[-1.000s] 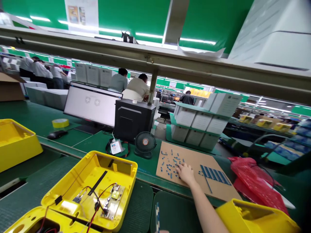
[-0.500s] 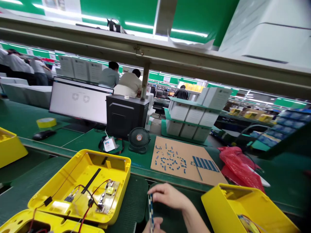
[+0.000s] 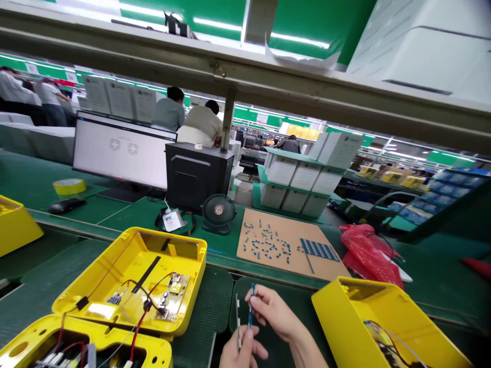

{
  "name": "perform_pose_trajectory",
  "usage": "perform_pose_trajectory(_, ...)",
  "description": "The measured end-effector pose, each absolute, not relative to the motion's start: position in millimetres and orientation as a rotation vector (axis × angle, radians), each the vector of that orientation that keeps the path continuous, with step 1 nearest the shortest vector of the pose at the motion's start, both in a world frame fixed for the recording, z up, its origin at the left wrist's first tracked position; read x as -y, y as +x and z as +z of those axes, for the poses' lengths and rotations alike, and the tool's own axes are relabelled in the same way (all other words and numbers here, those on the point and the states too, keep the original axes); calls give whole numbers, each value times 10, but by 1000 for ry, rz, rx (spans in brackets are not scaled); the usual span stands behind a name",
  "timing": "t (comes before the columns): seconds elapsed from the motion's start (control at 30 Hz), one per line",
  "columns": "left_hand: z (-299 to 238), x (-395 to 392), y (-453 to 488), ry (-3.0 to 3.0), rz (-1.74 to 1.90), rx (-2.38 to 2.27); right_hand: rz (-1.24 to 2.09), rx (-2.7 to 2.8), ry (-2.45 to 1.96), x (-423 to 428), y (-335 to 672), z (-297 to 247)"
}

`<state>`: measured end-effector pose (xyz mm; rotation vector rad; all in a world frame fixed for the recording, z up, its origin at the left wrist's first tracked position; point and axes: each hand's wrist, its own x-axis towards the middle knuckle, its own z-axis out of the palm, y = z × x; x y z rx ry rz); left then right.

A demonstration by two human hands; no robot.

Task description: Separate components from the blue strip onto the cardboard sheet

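Observation:
My left hand [image 3: 243, 351], low in the middle, is closed on a thin circuit board panel [image 3: 238, 321], seen nearly edge-on. My right hand [image 3: 276, 313] pinches a narrow blue circuit board strip [image 3: 252, 302] just right of the panel. The strip's lower end comes down close to my left fingers; whether they touch it I cannot tell. Beyond my hands, a brown cardboard sheet [image 3: 280, 220] bears many small loose blue board pieces [image 3: 267, 249], a larger blue board panel [image 3: 320, 249] and a thin strip [image 3: 308, 261].
An open yellow case [image 3: 194, 286] with wired boards lies left, another yellow case [image 3: 333, 317] right. Behind stand a small fan [image 3: 218, 210], a black computer tower [image 3: 197, 174] and a monitor [image 3: 123, 148]. Red bubble wrap [image 3: 368, 253] lies back right. Other people work farther off.
Both hands were at one panel seen edge-on; now a narrow blue strip stands apart from it in my right hand. My left hand has risen further into view. The camera view has shifted slightly.

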<state>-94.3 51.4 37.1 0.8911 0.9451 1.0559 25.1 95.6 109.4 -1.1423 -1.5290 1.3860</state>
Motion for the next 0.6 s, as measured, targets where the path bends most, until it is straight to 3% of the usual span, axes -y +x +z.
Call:
perform_pose_trajectory(0.27, 443, -445, -996, 973, 946, -901, 1130, 1616, -1243, -950, 235, 1113)
perform_pose_trajectory(0.6, 486, -408, -989, 975, 939, -914, 1228, 1486, -1309, -983, 278, 1031)
